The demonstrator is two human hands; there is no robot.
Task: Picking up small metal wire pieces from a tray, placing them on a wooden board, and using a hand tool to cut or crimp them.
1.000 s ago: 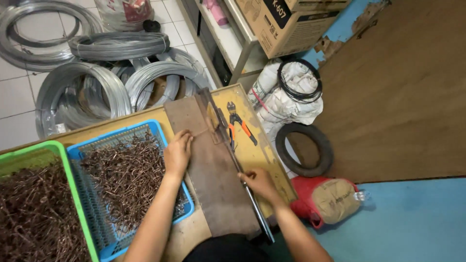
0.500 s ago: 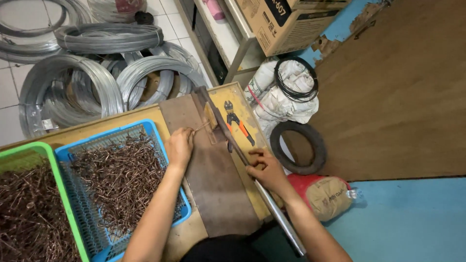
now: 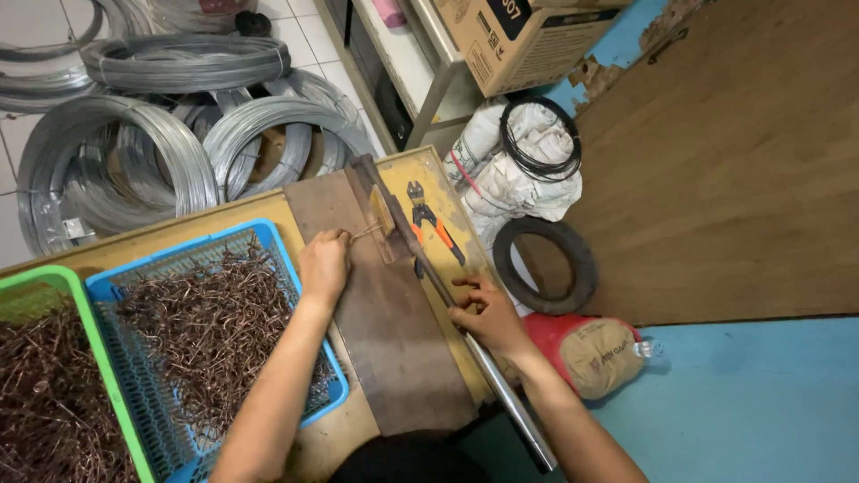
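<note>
My left hand [image 3: 324, 266] pinches the copper wire [image 3: 365, 232], right hand [image 3: 483, 313] clamps the lever bar [image 3: 447, 295]; wire may slip if grip loosens.

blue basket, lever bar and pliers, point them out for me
blue basket [image 3: 277, 234], head view, on its far right rim corner
lever bar [image 3: 501, 394], head view, on the shiny lower shaft below the right hand
pliers [image 3: 428, 217], head view, near the pivot, above the orange handles
</note>
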